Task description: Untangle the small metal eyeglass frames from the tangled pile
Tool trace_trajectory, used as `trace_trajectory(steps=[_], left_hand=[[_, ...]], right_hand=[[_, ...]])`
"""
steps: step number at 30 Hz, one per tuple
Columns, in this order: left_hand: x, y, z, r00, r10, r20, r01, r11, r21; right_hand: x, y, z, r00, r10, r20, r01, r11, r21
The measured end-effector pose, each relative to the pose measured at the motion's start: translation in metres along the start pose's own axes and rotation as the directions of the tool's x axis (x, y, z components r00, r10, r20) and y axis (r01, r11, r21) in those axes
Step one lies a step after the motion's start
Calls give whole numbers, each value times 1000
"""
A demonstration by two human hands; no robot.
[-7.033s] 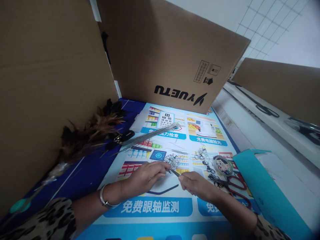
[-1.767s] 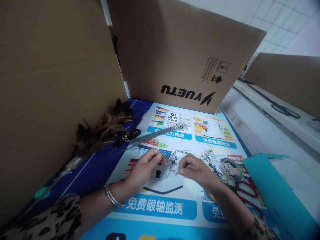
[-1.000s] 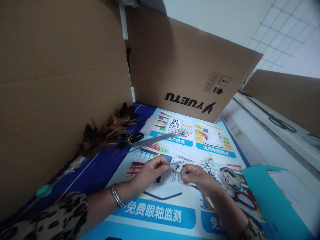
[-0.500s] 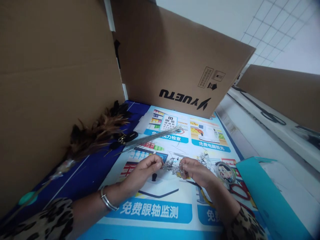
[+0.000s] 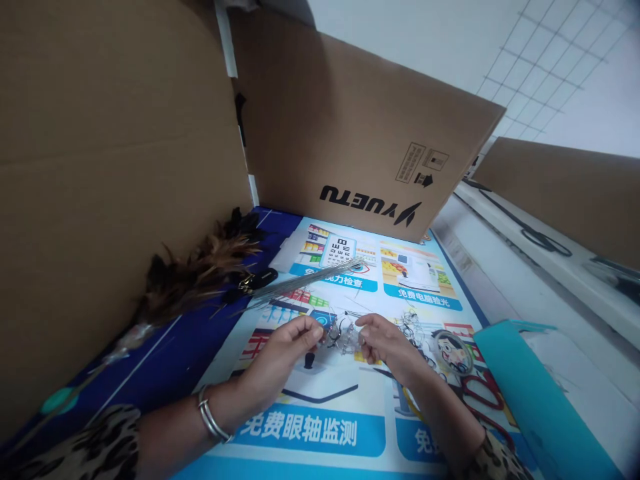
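Observation:
A small tangle of bent silvery wire (image 5: 345, 335) is held up between both hands above the printed mat. My left hand (image 5: 293, 343) pinches its left side between thumb and forefinger. On the other side, my right hand (image 5: 387, 341) has curled fingers at the wire, with the forefinger lifted slightly away from the rest. The fine shape of the wire is too small to make out. Beyond the hands lies a bundle of straight thin wires (image 5: 315, 277). More curled wire pieces (image 5: 411, 325) rest just past my right hand.
Red-handled scissors (image 5: 483, 393) and a round tin or roll with a cartoon face (image 5: 453, 352) lie at the right, by a teal box (image 5: 525, 380). Brown feathers (image 5: 200, 267) and a black key fob (image 5: 263, 277) lie left. Cardboard panels (image 5: 370, 127) wall the back and left.
My right forefinger has lifted and straightened, and the right fingers have loosened a little around the wire. My left hand keeps its pinch. The camera view has tilted slightly.

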State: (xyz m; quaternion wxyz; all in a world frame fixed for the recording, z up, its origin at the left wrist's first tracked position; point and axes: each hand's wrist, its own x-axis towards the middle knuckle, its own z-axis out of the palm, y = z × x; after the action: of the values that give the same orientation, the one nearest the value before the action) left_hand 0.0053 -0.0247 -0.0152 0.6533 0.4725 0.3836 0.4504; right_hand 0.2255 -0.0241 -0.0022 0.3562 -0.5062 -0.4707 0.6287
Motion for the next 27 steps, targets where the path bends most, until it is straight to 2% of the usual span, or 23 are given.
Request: trace_trajectory(steps=[2, 4, 12, 15, 21, 27], left_hand=[[-1, 2, 1, 1000, -13, -22, 13, 1000, -11], [-2, 2, 1, 999, -23, -34, 22, 1000, -10], [-6, 4, 3, 1000, -28, 10, 28, 1000, 2], [-5, 4, 2, 999, -30, 24, 30, 1000, 3], [0, 2, 1, 996, -57, 62, 62, 994, -93], [1, -2, 2, 998, -36, 46, 39, 996, -77]], right_hand=[[-2, 0, 3, 990, -86, -108, 77, 994, -83], [-4, -2, 7, 976, -154, -153, 131, 980, -148], [-11, -3, 26, 989, -138, -60, 127, 978, -167], [-10, 0, 25, 990, -130, -50, 125, 988, -89], [-7, 1, 16, 994, -59, -89, 78, 968, 237], [-6, 4, 14, 990, -65, -125, 97, 959, 266]])
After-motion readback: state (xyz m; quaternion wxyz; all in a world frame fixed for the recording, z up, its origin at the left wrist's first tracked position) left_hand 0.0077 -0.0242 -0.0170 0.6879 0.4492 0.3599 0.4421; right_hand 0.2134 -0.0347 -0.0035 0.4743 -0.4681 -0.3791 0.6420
